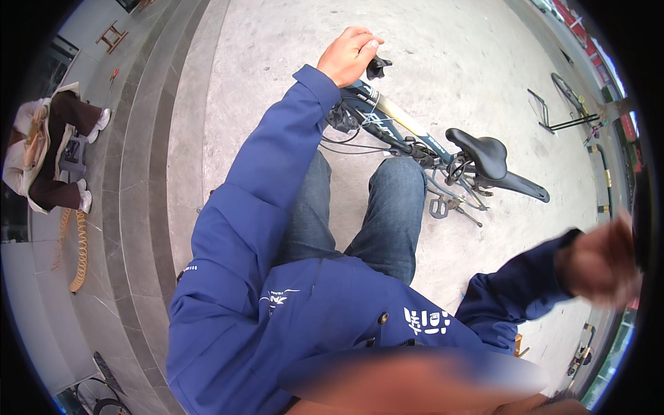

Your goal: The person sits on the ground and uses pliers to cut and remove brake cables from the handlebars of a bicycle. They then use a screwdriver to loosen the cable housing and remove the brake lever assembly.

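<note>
Directly ahead is a dark blue and cream bicycle frame (408, 121), with a black saddle (487, 155) and a black mudguard (522, 185) at its rear. No wheels show on it. My left hand (351, 55) is closed over the frame's front end, fingers curled. A black clamp-like part (379, 67) sticks out beside the fingertips; what lies under the palm is hidden. Loose cables hang below the front of the frame, and a pedal (439, 207) sits low near my knee. Out to the right, my right hand (600, 264) is raised away from the bicycle and smeared by motion.
Grey stone steps (142, 173) run along the left, where a person (55, 149) sits near a coiled yellow hose (81, 252). A small wooden stool (112, 37) stands farther back. More bicycle parts (567, 114) are at the far right, and a wheel (100, 394) shows lower left.
</note>
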### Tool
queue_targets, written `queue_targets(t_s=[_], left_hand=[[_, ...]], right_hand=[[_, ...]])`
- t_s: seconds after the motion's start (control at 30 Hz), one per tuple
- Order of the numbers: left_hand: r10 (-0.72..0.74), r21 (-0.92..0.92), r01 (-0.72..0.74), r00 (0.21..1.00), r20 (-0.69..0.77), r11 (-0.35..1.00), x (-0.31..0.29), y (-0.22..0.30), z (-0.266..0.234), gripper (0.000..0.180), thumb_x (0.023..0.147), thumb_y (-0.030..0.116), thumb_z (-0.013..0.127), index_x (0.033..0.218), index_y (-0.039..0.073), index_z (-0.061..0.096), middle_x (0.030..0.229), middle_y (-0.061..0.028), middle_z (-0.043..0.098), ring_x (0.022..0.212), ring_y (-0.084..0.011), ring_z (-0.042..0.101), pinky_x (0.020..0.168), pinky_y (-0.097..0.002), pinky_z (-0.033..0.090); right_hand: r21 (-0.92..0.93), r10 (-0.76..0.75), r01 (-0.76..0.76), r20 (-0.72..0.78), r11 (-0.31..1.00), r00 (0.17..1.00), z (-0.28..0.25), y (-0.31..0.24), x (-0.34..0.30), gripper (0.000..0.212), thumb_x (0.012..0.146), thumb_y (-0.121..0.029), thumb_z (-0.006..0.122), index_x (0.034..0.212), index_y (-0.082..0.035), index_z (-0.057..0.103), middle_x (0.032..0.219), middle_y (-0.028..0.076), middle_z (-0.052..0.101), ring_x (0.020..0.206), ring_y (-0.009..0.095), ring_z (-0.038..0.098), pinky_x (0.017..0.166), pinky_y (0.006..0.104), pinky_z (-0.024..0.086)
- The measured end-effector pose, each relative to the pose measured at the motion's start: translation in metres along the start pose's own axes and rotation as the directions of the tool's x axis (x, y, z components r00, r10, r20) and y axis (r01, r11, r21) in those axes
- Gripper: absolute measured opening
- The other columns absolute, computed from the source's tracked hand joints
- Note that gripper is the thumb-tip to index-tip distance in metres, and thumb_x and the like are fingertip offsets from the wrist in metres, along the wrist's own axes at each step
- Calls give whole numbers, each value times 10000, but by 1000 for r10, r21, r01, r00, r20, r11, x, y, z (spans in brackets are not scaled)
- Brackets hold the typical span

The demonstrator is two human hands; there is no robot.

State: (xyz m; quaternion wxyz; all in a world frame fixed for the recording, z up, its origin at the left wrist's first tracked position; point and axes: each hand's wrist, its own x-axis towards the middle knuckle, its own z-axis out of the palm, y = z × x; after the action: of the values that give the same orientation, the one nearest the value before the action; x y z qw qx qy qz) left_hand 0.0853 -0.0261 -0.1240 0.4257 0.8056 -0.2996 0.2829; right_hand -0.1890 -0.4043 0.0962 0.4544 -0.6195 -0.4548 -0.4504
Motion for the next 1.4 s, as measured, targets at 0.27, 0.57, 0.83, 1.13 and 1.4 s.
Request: queue_targets(t_s=[0.27, 0.57, 0.83, 1.13, 1.4], left_hand=[[-214, -315, 236, 971, 104, 919, 3, 3, -24, 373, 1091, 286, 505, 1335, 74, 691, 1312, -110, 669, 1225, -230, 630, 1063, -336, 477], [-823, -653, 595, 563, -77, 468, -240, -45, -118, 420, 1108, 379, 544, 1311, 27, 648, 1140, -108, 728, 1050, -233, 734, 917, -364, 597], [-945, -589, 791, -297, -136, -164, -649, 44, -78, 302, 1017, 335, 678, 834, 100, 633, 654, 18, 583, 580, -115, 548, 533, -292, 455], [-813, -25, 995, -95, -575, -98, -724, 57, -64, 312, 861, 253, 783, 787, 53, 554, 734, -154, 611, 704, -341, 603, 692, -450, 495], [-778, 327, 913, 18, -628, -243, -769, -7, -164, 733, 812, 205, 812, 1462, 44, 514, 1407, -224, 588, 1339, -397, 535, 1151, -453, 419]], right_hand=[[-218, 722, -689, 222, 691, 655, 175, 176, -111, 362, 990, -165, 747, 1332, -76, 668, 1233, 108, 725, 1132, 244, 706, 915, 349, 592], [-243, 681, -636, 261, 732, 684, 265, 218, -135, 572, 912, -296, 832, 1410, -109, 624, 1339, 145, 674, 1122, 256, 700, 898, 372, 593], [-62, 726, -726, 135, 685, 674, 258, 223, -171, 540, 1048, -191, 656, 1524, -19, 470, 1475, 184, 580, 1247, 279, 644, 1016, 386, 554], [46, 955, -979, 219, 197, 202, 221, 227, -256, 554, 1128, -427, 471, 1514, -31, 451, 1418, 222, 626, 1200, 308, 689, 975, 400, 583], [-179, 895, -984, 438, -8, -87, 193, 232, -292, 372, 1083, -290, 633, 1371, -57, 613, 1135, 82, 745, 938, 148, 724, 805, 278, 585]])
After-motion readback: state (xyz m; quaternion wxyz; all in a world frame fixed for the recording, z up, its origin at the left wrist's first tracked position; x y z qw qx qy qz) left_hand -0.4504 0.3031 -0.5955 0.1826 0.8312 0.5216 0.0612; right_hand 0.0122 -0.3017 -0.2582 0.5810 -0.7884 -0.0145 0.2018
